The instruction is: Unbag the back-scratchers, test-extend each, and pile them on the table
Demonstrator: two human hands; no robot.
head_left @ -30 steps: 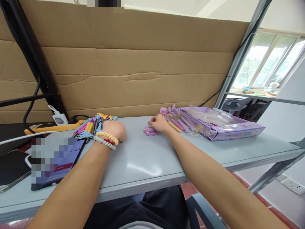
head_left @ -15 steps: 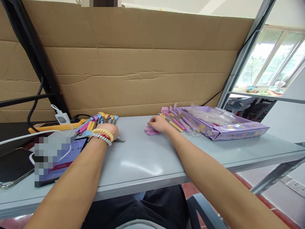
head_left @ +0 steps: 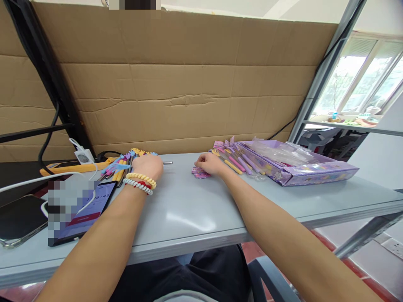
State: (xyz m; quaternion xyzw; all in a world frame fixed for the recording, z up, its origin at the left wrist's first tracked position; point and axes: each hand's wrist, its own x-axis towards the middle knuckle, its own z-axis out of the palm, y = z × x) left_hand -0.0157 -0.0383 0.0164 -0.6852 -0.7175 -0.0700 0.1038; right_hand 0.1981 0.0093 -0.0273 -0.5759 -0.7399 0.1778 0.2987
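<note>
My left hand (head_left: 147,166) is closed around a back scratcher whose light blue hand-shaped head (head_left: 118,167) sticks out to the left and whose metal end (head_left: 168,162) shows on the right. Under and behind that hand lies a bunch of small back scratchers (head_left: 121,174) with coloured grips and yellow, blue and purple hand-shaped heads. My right hand (head_left: 208,163) rests with curled, pinched fingers over a small stack of pink printed cards (head_left: 200,173); whatever its fingertips grip is hidden. Right of it, several carded back scratchers (head_left: 234,162) lie side by side.
A purple display box (head_left: 317,173) with clear plastic wrap (head_left: 277,151) stands on the right of the grey table (head_left: 185,205). On the left are a tablet (head_left: 85,216), a black phone (head_left: 22,218), white cables and a yellow-edged tray (head_left: 71,167). Cardboard (head_left: 189,84) closes off the back.
My left hand has shifted right and slightly away from me with the back scratcher, whose blue head now shows clear of the bunch. My right hand stays over the cards.
</note>
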